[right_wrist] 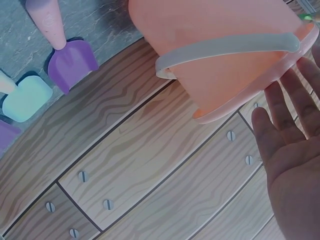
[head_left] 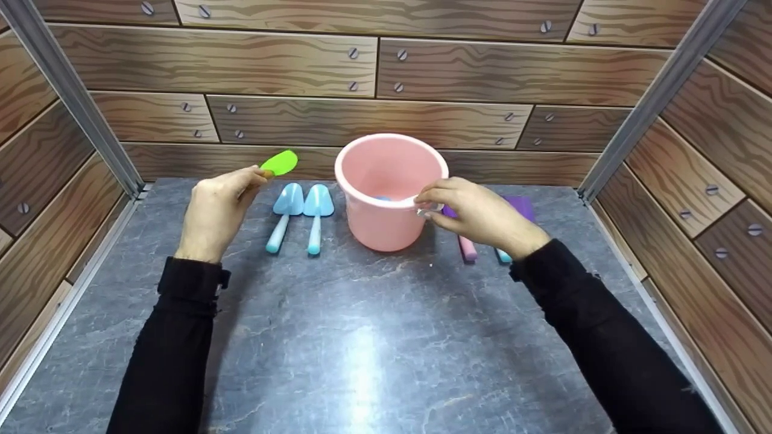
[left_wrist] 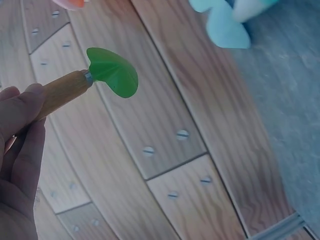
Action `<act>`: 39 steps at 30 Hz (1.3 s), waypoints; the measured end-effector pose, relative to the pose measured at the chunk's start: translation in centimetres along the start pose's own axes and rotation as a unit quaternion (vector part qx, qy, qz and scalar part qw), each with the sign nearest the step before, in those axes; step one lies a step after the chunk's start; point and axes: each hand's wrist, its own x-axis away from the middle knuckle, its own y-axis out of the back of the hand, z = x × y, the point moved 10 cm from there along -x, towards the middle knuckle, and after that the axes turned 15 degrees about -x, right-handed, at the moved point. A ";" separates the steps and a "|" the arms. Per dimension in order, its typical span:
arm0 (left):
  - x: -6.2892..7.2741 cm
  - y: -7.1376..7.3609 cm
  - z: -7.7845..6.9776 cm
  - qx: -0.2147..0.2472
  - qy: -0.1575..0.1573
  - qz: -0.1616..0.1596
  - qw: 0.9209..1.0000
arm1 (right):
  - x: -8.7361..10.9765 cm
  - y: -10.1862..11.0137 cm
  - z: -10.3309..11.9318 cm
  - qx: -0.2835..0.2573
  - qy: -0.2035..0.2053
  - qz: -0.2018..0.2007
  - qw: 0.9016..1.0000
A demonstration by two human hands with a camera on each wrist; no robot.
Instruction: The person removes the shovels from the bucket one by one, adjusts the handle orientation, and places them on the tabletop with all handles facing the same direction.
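My left hand pinches the wooden handle of a small toy trowel with a bright green blade, raised left of the bucket. That wooden handle shows plainly in the left wrist view, between thumb and fingers. A pink bucket stands upright at the back middle. My right hand grips its right rim, fingers over the edge and thumb on the outside. The bucket's pale carrying handle hangs down against the wall. Something blue shows inside, mostly hidden by the front rim.
Two light blue toy trowels lie left of the bucket. On its right lie a purple shovel with a pink handle, a mint one and another purple blade, partly behind my hand. Wood-patterned panels wall in the grey tabletop.
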 end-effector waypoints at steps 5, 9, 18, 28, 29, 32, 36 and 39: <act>0.6 -1.2 1.6 -0.009 0.016 0.031 0.999 | 0.0 0.0 0.0 -0.007 0.003 -0.002 1.000; 1.1 -2.0 2.9 -0.019 0.034 0.049 0.998 | -0.1 -0.1 0.0 -0.009 0.005 -0.002 1.000; 2.3 -3.4 4.9 -0.024 0.063 0.085 0.994 | -0.1 -0.1 0.1 -0.007 0.009 -0.002 1.000; 3.5 -4.9 6.0 -0.029 0.055 0.123 0.990 | 0.0 0.0 0.2 -0.012 0.011 -0.004 1.000; 3.6 -5.1 6.1 -0.029 0.057 0.127 0.990 | 0.0 0.0 0.1 -0.012 0.011 -0.004 1.000; 3.9 -5.5 6.5 -0.030 0.065 0.143 0.987 | 0.0 0.0 0.1 -0.014 0.011 -0.006 1.000; 4.5 -6.0 6.9 -0.042 0.075 0.168 0.982 | -0.1 0.0 0.1 -0.015 0.015 -0.009 1.000; 4.7 -6.1 7.0 -0.050 0.076 0.180 0.979 | -0.1 -0.1 0.1 -0.015 0.017 -0.009 1.000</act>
